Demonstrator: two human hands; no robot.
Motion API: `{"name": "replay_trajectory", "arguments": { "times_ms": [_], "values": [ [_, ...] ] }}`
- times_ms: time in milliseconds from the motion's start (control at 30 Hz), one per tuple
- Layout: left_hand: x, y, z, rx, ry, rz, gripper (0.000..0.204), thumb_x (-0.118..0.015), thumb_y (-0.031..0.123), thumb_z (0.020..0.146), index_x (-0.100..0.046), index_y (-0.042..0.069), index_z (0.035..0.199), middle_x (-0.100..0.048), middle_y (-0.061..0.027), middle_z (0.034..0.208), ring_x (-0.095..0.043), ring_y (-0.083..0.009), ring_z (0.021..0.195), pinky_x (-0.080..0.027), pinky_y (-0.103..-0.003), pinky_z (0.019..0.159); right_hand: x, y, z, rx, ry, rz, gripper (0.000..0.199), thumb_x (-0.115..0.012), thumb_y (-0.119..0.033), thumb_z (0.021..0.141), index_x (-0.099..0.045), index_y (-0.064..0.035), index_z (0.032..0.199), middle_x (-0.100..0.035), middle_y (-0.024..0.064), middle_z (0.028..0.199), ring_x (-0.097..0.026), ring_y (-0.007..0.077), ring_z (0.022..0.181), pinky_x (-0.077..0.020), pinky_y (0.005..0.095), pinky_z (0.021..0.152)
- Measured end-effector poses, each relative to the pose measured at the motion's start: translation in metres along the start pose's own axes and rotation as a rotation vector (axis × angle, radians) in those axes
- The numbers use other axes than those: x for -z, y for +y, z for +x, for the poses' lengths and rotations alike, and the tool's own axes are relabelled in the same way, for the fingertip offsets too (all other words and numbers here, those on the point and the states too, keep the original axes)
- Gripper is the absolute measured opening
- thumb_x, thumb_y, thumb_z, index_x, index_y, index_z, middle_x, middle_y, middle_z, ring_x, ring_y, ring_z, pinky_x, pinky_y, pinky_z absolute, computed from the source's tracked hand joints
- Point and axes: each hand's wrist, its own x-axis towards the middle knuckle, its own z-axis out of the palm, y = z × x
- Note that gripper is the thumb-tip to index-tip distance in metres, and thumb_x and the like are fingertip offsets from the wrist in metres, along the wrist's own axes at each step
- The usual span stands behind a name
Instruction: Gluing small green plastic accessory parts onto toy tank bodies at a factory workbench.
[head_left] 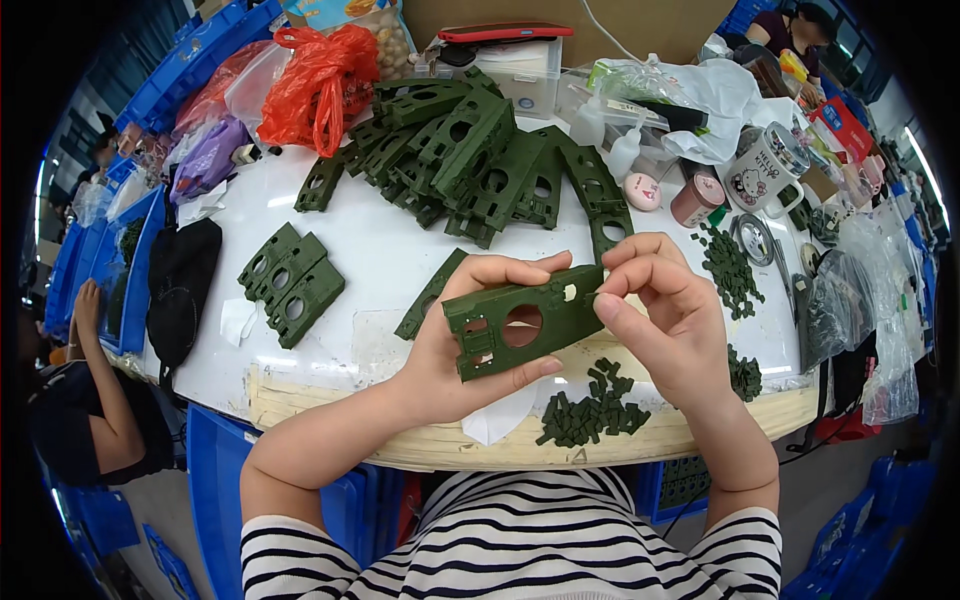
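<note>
My left hand (440, 350) is closed around a dark green plastic model part (565, 330), long and flat with a large round hole and small square openings. At the part's right end, the thumb and fingers of my right hand (665, 310) pinch together; whatever is between them is too small to make out. Below the part lies a pile of small green plastic pieces (595, 405) near the table's front edge. Just behind my left hand rests a similar green part (428, 295), partly covered by the hand.
A large heap of green parts (460, 150) fills the table's back, with a small group (290, 280) at left. More small pieces (730, 270) lie at right, near a white mug (765, 180). A red bag (320, 85) stands behind. Another person's arm (100, 370) is at far left.
</note>
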Motion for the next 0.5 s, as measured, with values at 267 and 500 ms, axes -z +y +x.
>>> {"name": "replay_trajectory", "arguments": {
  "times_ms": [267, 500],
  "values": [
    [-0.0098, -0.0036, -0.0012, -0.056, 0.053, -0.092, 0.055, -0.070, -0.005, 0.078, -0.040, 0.003, 0.124, -0.045, -0.0145, 0.129, -0.039, -0.0277, 0.133, -0.050, -0.033, 0.095, -0.0067, 0.0021, -0.0007, 0.027, 0.007, -0.034, 0.008, -0.068, -0.007, 0.080, -0.065, -0.0012, 0.083, -0.052, 0.0098, 0.104, -0.049, 0.0156, 0.099, -0.0360, 0.0290, 0.090],
    [-0.0093, -0.0047, -0.0017, -0.069, 0.049, -0.079, 0.054, -0.069, -0.006, 0.078, -0.041, 0.003, 0.124, -0.043, -0.0118, 0.127, -0.037, -0.0277, 0.134, -0.051, -0.033, 0.095, -0.0084, 0.0022, -0.0016, 0.001, 0.011, 0.001, 0.008, -0.068, -0.007, 0.080, -0.064, -0.0008, 0.083, -0.052, 0.0094, 0.103, -0.049, 0.0150, 0.099, -0.0362, 0.0282, 0.090]
  ]
}}
